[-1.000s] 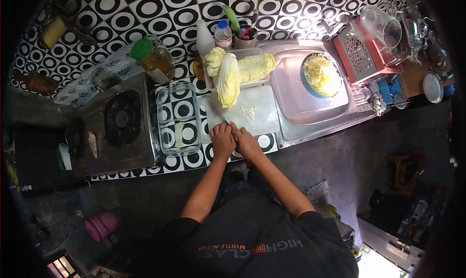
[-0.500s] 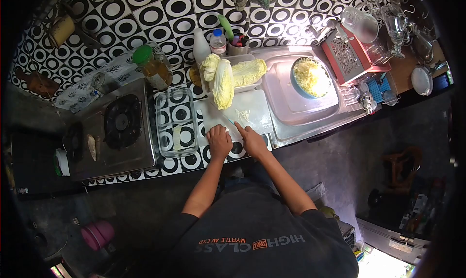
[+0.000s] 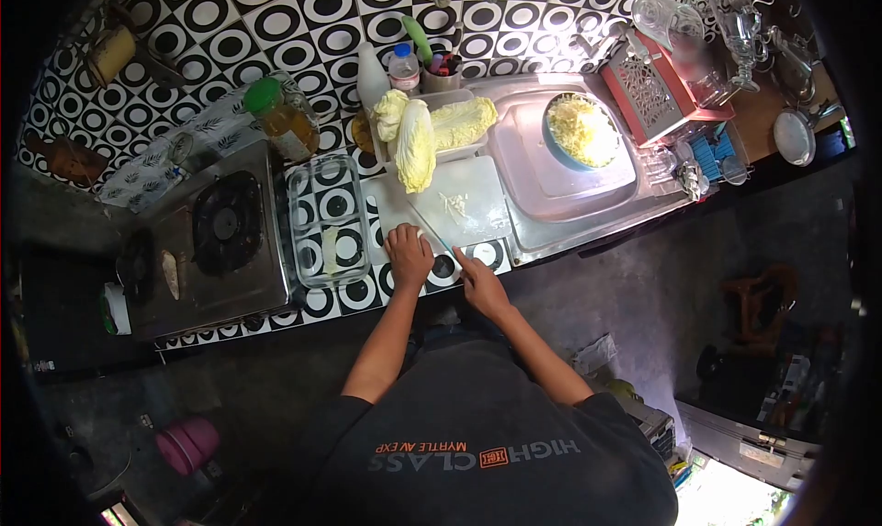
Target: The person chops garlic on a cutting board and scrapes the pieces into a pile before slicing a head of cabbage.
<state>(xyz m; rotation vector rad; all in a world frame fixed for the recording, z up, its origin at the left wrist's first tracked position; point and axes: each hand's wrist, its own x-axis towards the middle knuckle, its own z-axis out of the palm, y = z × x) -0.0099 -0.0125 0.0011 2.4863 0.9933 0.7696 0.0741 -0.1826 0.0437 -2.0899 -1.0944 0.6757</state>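
Note:
My right hand (image 3: 482, 285) is wrapped round the handle of a knife (image 3: 432, 227), whose thin blade slants up and left over the white cutting board (image 3: 489, 191). Beside the blade, my left hand (image 3: 410, 255) presses down on the board's near edge with curled fingers. A small pale piece shows at those fingertips, too little of it to name. Finely chopped pale bits (image 3: 454, 203) lie on the board, right of the blade. Just beyond the board, napa cabbages (image 3: 416, 149) rest in and over a clear plastic container (image 3: 470, 153).
Left of the board stands a glass dish (image 3: 296, 237) with a pale strip in it, then a gas stove (image 3: 197, 292). To the right, a blue bowl of shredded cabbage (image 3: 581, 131) sits on an upturned plastic tub (image 3: 524, 181). A red rack (image 3: 654, 99) and glassware stand further right.
My right hand has drawn the knife back toward my body, so more of the blade shows. My left hand stays at the board's near edge. The whole view has shifted slightly.

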